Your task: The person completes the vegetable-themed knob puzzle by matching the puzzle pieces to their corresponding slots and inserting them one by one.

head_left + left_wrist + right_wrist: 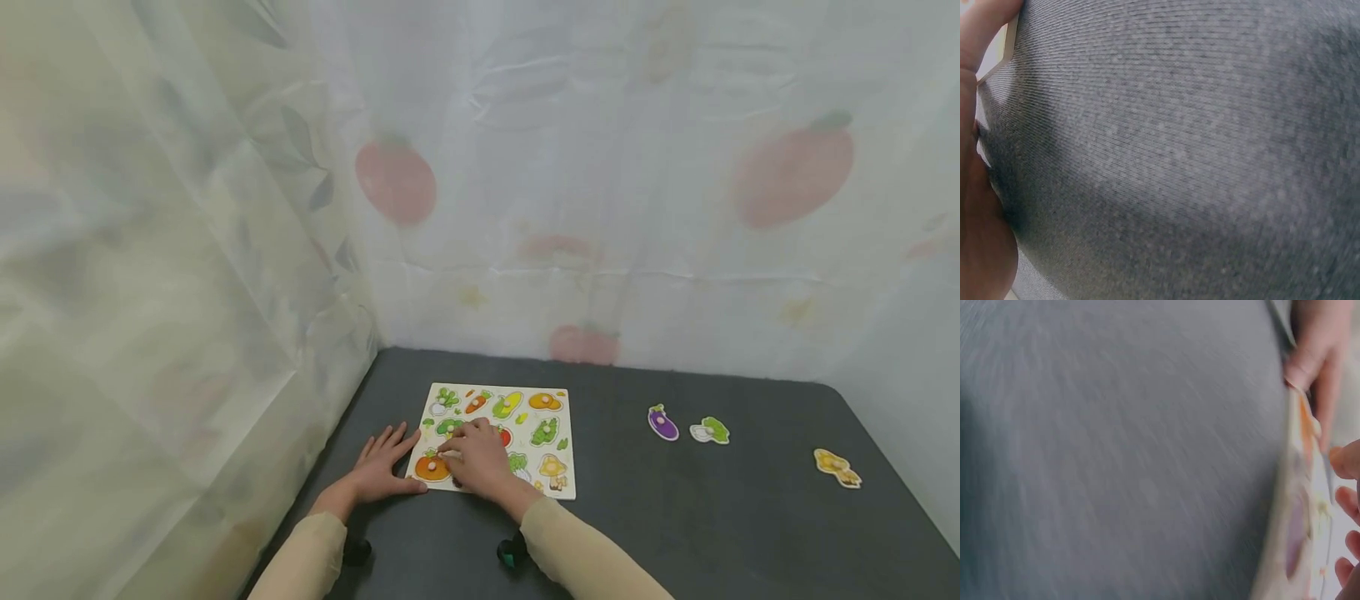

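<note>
A white vegetable puzzle board (517,425) lies on the dark tabletop, filled with colourful vegetable shapes, several with small knobs. My left hand (384,468) is spread at its left edge, the thumb at the near left corner; in the left wrist view only part of this hand (985,244) shows, beside a board corner. Over the middle of the board hovers my right hand (480,458), fingers loosely bent beside the orange pumpkin piece (431,469). From the right wrist, the fingertips (1349,461) appear apart from the board, with nothing visible between them. A purple patch (1296,534) shows on the board.
To the right on the table lie an eggplant piece (663,423), a green and white cabbage-like piece (711,430) and a yellow-brown piece (837,468). Pale curtains (585,208) with printed fruit hang behind and at the left. Dark wrist devices (512,552) sit below the wrists.
</note>
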### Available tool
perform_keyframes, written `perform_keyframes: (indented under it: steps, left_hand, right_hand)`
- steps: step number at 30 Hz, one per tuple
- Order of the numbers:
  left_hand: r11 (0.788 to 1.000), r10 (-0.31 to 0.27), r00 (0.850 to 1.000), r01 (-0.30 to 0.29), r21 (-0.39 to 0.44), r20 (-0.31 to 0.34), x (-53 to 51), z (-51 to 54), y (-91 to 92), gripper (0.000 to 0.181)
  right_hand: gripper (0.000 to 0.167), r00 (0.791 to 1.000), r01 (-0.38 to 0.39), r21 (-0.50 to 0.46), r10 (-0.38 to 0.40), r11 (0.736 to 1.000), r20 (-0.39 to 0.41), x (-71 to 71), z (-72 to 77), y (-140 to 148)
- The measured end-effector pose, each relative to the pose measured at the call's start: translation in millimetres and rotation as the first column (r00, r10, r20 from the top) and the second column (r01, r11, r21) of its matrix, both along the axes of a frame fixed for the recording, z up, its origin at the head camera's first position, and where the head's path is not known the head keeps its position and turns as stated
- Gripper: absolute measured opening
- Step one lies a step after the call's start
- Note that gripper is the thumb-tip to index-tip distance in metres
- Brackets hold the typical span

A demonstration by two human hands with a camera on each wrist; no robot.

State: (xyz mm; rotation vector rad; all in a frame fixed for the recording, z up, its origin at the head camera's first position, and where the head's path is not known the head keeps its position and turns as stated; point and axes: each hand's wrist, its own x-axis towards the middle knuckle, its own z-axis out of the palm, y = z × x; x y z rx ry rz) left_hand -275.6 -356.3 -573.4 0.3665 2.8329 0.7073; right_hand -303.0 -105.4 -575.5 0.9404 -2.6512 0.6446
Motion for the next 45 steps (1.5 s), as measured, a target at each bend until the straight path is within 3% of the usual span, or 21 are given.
perform_keyframes:
  steps: [8, 13, 19, 26, 31, 37, 45]
  left_hand:
    - [1.000, 0.005, 0.999, -0.005, 0.005, -0.042, -3.1, -8.2, -0.4, 0.108]
    - [1.000, 0.010, 1.000, -0.010, -0.012, -0.021, -2.6, -5.6, -0.6, 0.107]
    - [1.000, 0.021, 0.999, -0.021, 0.001, -0.030, -1.7, -12.9, -4.0, 0.109]
    - [1.000, 0.013, 0.998, -0.011, 0.024, -0.057, 1.1, -14.3, -5.4, 0.110]
    - [0.999, 0.012, 0.998, -0.010, 0.032, -0.067, -1.3, -16.9, -6.7, 0.110]
    - [0.999, 0.033, 0.999, -0.033, 0.002, -0.031, -7.4, -23.5, -8.3, 0.113]
    - [0.999, 0.038, 0.999, -0.038, 0.014, -0.007, -11.6, -26.5, -10.1, 0.113]
  right_hand:
    - [0.019, 0.994, 0.081, -0.206, -0.064, 0.975, 0.087, -23.9, 23.8, 57]
    - [0.021, 0.981, 0.160, -0.255, -0.124, 0.954, 0.151, -30.9, 28.7, 92]
    - [0.024, 0.956, 0.272, -0.268, -0.227, 0.924, 0.188, -40.8, 20.8, 141]
    - [0.026, 0.918, 0.393, -0.261, -0.362, 0.882, 0.161, -47.1, 9.1, 201]
    - [0.026, 0.898, 0.438, -0.243, -0.411, 0.866, 0.154, -45.5, 5.9, 234]
    - [0.029, 0.873, 0.485, -0.194, -0.462, 0.853, 0.154, -38.8, -2.8, 265]
    - [0.036, 0.811, 0.584, -0.192, -0.564, 0.789, 0.152, -32.6, -5.7, 297]
